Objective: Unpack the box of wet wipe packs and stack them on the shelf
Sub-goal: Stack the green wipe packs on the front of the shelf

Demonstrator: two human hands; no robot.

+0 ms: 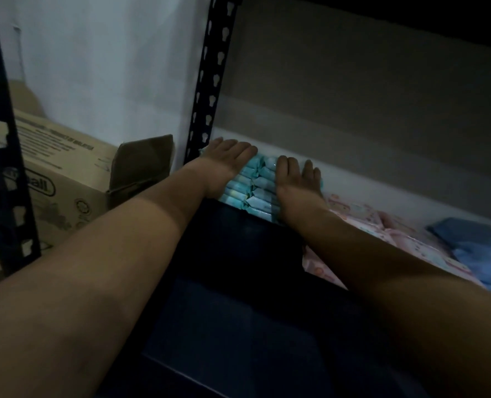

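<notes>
My left hand point(229, 156) and right hand point(296, 176) lay flat, fingers straight, pressing on top of the wet wipe packs point(255, 188). The packs sat in two rows running from the shelf's point(367, 179) front edge to its back, at its left end beside the upright post point(206, 90). Pink packets point(382, 234) crowded the right. The cardboard box point(66, 173) stood left, dim.

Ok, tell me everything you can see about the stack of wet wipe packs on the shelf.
The wet wipe packs are light blue, soft plastic-wrapped, lying in two side-by-side columns with folded ends meeting in the middle. They sit on the shelf beside the dark upright post. The left hand and right hand rest flat on them.
</notes>
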